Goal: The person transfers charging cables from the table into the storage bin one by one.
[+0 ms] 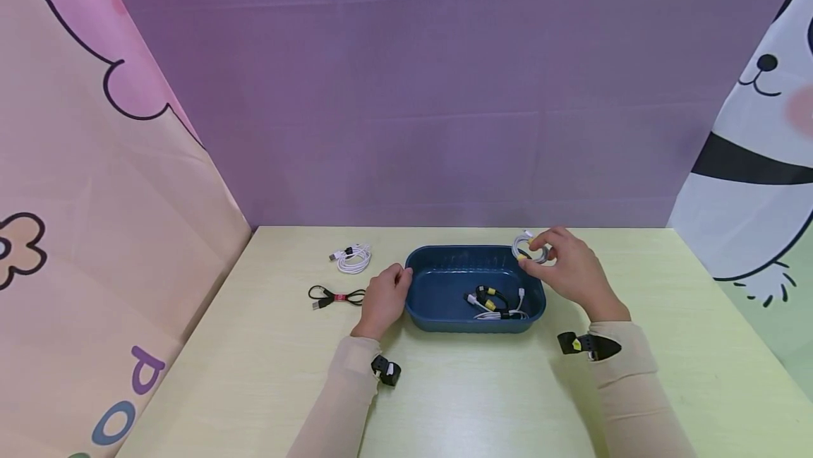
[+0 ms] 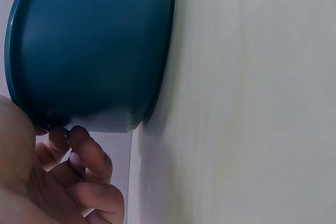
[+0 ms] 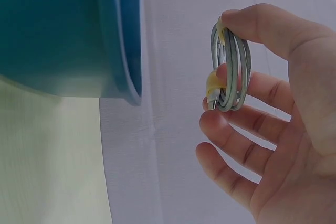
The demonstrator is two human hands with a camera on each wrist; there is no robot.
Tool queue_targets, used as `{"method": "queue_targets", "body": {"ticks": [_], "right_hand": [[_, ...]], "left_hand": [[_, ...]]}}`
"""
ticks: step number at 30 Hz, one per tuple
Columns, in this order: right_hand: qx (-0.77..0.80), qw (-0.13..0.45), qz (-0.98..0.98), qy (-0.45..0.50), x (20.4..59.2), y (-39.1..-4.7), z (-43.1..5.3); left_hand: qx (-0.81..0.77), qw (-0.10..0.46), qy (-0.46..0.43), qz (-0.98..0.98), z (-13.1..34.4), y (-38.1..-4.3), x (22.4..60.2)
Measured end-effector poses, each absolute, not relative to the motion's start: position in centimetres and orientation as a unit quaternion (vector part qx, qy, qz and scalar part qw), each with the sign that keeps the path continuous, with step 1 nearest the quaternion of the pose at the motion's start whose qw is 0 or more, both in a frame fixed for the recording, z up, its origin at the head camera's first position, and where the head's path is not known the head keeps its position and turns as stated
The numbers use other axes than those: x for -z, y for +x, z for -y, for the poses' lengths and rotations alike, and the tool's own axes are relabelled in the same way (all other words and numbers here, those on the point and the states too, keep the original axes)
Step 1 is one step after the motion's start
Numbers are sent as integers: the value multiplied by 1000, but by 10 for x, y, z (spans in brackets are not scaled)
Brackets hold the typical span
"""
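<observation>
My right hand [image 1: 568, 267] pinches a coiled white USB cable [image 3: 231, 69] with yellow bands between thumb and fingers. In the head view this coil is over the right rear edge of the dark blue plastic basin [image 1: 438, 324]. The left hand [image 1: 384, 299] grips the basin's left rim, thumb at the edge and fingers curled at the outer wall, as the left wrist view shows. Inside the basin, towards the front right, lie a bundled white cable [image 1: 508, 315] and a short black cable [image 1: 492, 296] with yellow ends.
Left of the basin, a coiled white cable [image 1: 354, 259] lies on the pale wooden table [image 1: 483, 401]. In front of it is a black cable [image 1: 330, 296] with a red tie. A purple cloth wall [image 1: 406, 91] rises at the table's back edge, with printed cloths on both sides.
</observation>
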State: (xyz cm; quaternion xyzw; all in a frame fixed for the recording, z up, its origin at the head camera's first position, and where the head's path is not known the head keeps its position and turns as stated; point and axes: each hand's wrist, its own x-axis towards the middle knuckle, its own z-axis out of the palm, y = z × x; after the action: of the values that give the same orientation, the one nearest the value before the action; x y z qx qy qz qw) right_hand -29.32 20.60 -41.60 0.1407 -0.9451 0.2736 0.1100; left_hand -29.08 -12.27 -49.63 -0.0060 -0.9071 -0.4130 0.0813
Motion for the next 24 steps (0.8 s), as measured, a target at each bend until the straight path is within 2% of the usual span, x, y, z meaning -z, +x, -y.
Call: {"method": "queue_targets", "body": {"ticks": [24], "right_hand": [[-271,96,947,141,416,-292,-202]], "left_hand": [[416,79,-8,906,123,-288,496]]}}
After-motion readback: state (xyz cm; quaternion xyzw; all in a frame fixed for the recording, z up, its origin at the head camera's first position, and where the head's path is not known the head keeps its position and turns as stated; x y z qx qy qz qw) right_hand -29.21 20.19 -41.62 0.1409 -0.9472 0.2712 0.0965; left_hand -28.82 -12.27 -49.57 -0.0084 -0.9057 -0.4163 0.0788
